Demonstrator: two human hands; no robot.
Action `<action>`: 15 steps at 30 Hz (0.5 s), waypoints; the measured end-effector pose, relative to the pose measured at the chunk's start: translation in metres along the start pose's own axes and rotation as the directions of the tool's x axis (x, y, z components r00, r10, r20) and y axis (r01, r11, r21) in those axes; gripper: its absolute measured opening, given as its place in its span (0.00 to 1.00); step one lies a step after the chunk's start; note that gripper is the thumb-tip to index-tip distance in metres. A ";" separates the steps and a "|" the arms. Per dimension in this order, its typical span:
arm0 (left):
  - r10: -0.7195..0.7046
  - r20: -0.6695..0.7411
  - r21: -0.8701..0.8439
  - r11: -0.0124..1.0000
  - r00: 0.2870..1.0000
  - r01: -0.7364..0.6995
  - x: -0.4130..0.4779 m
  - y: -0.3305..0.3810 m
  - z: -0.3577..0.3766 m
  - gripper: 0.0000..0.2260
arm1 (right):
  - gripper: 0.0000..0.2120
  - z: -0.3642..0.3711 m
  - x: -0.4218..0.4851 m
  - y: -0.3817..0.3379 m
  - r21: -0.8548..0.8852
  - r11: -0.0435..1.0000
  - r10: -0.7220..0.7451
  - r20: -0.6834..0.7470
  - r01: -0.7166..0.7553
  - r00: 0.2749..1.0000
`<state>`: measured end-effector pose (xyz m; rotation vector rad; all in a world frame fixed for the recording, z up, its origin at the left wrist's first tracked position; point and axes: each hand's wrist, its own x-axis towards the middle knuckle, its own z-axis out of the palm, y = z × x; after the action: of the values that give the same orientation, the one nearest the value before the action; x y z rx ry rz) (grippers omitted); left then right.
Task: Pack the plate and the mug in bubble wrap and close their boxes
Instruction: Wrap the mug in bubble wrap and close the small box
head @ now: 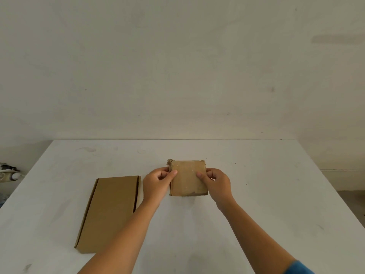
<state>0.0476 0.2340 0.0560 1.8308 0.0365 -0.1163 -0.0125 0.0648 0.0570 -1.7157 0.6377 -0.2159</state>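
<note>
A small worn brown cardboard box (187,177) stands shut on the white table (256,194) at its middle. My left hand (158,184) grips its left side, thumb on the top face. My right hand (216,182) grips its right side the same way. A flat, long brown cardboard box (110,212) lies shut to the left, partly behind my left forearm. No plate, mug or bubble wrap shows; what the boxes hold is hidden.
A pale wall (177,66) rises right behind the table's far edge. Some white and grey clutter (8,174) sits off the table's left side. Floor shows beyond the right edge.
</note>
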 end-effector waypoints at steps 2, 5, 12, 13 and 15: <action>-0.025 0.007 0.002 1.000 1.000 0.025 0.007 0.002 0.002 0.11 | 0.15 0.004 0.005 -0.001 0.021 1.000 0.006 -0.022 -0.005 1.000; -0.038 0.007 -0.003 0.999 0.999 0.038 0.015 0.004 0.004 0.11 | 0.14 0.007 0.011 -0.003 0.036 0.999 0.008 -0.043 -0.007 0.999; -0.032 -0.030 0.061 0.998 0.999 0.034 0.024 0.009 0.008 0.12 | 0.16 0.009 0.025 -0.001 0.060 0.998 0.010 -0.041 -0.008 0.999; -0.030 -0.032 0.064 0.997 0.999 0.032 0.025 0.009 0.009 0.12 | 0.17 0.009 0.027 -0.001 0.052 0.999 0.006 -0.041 -0.004 0.999; -0.028 -0.029 0.067 0.997 0.999 0.030 0.028 0.007 0.010 0.13 | 0.18 0.009 0.030 -0.001 0.027 1.000 -0.006 -0.037 0.007 0.999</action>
<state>0.0754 0.2214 0.0573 1.8998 0.0792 -0.1137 0.0169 0.0571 0.0496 -1.6911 0.6540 -0.2603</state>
